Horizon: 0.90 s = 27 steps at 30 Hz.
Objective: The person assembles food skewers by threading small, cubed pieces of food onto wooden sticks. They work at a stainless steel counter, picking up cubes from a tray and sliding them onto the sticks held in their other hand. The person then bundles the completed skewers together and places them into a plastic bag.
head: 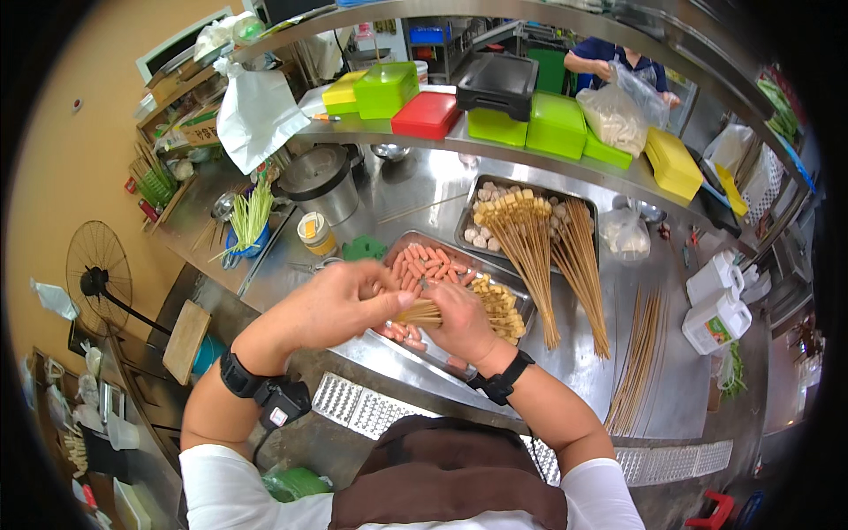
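Observation:
My right hand (460,315) is closed around a bundle of wooden skewers (424,313) above a steel tray (523,311). Close by on the left, my left hand (348,301) is raised with its fingers curled and partly blurred; whether it grips anything is not clear. The tray below holds small pink sausages (424,262) and yellow cubes (497,305). Behind it, a second steel tray (589,199) holds pale balls (487,238) and bundles of skewers (540,278), one with yellow cubes on its ends. Loose skewers (639,364) lie on the steel table to the right.
A steel pot (324,185), a jar (317,233) and a green cloth-like item (364,248) stand at the back left. White plastic jugs (715,324) are at the right. Coloured boxes (556,126) line the shelf above; beyond it another person (619,66) holds a plastic bag.

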Motion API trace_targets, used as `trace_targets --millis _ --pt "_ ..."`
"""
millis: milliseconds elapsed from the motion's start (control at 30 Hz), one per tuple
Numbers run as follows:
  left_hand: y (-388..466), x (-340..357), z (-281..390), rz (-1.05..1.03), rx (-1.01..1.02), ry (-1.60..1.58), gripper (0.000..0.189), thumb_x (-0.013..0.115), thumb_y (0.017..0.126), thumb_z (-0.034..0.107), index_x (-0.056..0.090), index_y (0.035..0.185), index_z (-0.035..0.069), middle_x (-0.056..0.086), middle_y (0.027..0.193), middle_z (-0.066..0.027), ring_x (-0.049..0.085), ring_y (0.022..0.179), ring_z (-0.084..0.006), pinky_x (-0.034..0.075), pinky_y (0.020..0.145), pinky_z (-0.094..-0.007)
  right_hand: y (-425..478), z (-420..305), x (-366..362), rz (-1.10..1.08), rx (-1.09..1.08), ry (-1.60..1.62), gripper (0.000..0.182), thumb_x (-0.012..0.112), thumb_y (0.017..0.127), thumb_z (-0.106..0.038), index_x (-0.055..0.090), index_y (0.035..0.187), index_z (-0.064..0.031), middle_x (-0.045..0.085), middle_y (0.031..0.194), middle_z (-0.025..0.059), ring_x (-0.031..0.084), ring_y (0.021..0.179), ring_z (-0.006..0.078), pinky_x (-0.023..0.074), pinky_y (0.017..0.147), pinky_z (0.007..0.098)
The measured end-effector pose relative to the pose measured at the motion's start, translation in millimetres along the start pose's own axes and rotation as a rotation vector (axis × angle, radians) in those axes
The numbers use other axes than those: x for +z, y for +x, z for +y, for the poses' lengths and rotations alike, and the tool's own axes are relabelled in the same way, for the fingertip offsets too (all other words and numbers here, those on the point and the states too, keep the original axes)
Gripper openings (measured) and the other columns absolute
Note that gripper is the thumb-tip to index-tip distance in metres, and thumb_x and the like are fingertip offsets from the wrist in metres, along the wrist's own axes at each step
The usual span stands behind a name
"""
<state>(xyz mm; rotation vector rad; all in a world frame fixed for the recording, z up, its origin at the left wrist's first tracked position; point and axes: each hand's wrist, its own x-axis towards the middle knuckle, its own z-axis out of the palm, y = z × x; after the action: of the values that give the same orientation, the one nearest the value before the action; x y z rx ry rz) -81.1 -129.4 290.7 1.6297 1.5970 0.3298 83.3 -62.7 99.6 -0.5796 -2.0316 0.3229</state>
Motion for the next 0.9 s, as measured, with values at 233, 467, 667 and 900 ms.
trace_targets --millis 233,467,667,900 --pt "66 46 -22 0.235 0.916 -0.751 0.092 0.079 0.069 0.034 0.028 0.138 0.0 0.044 0.134 -0.0163 0.04 0.126 -0.0236 0.027 0.107 -0.0368 20 14 -24 0.194 0.169 0.034 0.031 0.071 0.073 -0.01 0.054 0.098 -0.0026 0.061 0.088 0.0168 0.06 0.08 0.0369 0.0488 0.065 0.0412" --pt "121 81 27 0.345 0.811 -0.935 0.019 0.067 0.081 0.002 0.053 0.094 0.002 0.057 0.083 -0.0001 0.054 0.075 -0.006 0.046 0.067 -0.021 28 25 -34 0.206 0.264 0.152 0.047 0.068 0.076 -0.01 0.05 0.118 -0.0038 0.063 0.096 0.0191 0.063 0.089 0.0356 0.0505 0.073 0.037" --pt "165 116 17 0.435 0.656 -0.93 0.013 0.066 0.083 0.004 0.055 0.078 0.004 0.055 0.07 0.0036 0.048 0.062 -0.0027 0.04 0.054 -0.0188 3 52 -23 0.158 0.432 0.229 0.061 0.069 0.076 -0.013 0.042 0.13 -0.006 0.061 0.109 0.0192 0.062 0.099 0.0326 0.0487 0.081 0.0359" --pt "167 120 1 0.372 0.644 -0.77 0.013 0.064 0.085 0.007 0.056 0.075 0.003 0.054 0.066 0.0048 0.046 0.059 -0.0025 0.038 0.051 -0.0198 -2 49 -26 0.167 0.489 0.331 0.068 0.071 0.074 -0.01 0.038 0.133 -0.0006 0.057 0.118 0.0174 0.058 0.107 0.0313 0.0464 0.087 0.0348"
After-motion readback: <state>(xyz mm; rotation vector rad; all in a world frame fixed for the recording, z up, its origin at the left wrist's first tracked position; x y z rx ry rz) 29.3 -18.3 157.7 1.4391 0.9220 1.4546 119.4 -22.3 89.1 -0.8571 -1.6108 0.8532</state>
